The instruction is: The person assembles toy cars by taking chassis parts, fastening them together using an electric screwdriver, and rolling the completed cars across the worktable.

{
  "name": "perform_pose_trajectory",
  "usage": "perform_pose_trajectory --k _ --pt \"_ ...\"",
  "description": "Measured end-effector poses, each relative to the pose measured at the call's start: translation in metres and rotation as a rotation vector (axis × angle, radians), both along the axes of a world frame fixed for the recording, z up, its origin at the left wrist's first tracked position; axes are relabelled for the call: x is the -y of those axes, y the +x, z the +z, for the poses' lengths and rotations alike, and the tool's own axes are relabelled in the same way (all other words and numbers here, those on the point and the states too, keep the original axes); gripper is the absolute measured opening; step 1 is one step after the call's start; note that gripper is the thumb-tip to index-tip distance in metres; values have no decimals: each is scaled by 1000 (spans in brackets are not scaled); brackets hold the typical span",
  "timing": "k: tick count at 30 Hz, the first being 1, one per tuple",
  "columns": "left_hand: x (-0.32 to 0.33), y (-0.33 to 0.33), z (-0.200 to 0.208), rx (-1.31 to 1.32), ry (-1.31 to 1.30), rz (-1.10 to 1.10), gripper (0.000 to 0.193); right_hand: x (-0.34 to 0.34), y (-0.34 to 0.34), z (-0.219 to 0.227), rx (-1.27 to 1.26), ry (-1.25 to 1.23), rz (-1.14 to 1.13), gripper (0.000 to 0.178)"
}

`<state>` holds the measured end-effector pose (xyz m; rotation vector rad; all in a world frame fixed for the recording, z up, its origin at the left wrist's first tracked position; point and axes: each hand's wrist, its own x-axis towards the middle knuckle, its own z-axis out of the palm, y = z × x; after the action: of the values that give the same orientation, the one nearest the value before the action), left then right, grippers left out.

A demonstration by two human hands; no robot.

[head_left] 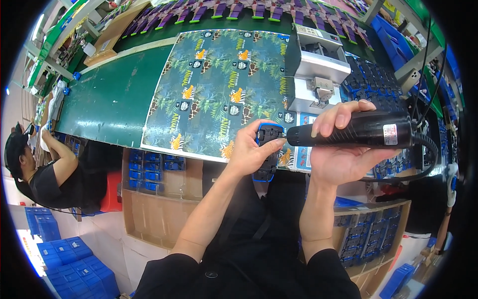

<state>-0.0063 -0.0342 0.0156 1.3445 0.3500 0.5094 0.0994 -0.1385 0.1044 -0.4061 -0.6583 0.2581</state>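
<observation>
My left hand [250, 150] is closed around a black toy-car chassis with blue edging [270, 132], held over the table's front edge. The thumb lies across the part, hiding some of it. My right hand [334, 162] grips a thick black electric screwdriver [356, 130] lying level, fingers over the top and thumb beneath. Its narrow end points left at the chassis, close to my left thumb; whether the bit touches a screw I cannot tell. Just beyond stands a grey metal box-shaped machine [320, 67] with a small bracket on its front.
Under my hands lies a sheet printed with animals [211, 89] on the green table [107, 102]. More black-and-blue parts [371, 77] sit at the right. Cardboard boxes [159, 212] with similar parts stand below. Purple-and-green pieces [236, 11] line the far side. A co-worker [55, 172] sits at left.
</observation>
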Motion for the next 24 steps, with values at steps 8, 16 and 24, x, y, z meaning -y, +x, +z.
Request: perform_pose_trajectory --k 8,16,24 --pt "0 1 -2 -7 -6 7 27 -12 -6 2 149 -10 -120 95" --pt "0 1 2 -8 -16 20 29 -17 -14 -3 260 -21 -29 107" --pt "-5 -2 0 -49 159 105 30 -24 -19 -10 505 -143 -46 79"
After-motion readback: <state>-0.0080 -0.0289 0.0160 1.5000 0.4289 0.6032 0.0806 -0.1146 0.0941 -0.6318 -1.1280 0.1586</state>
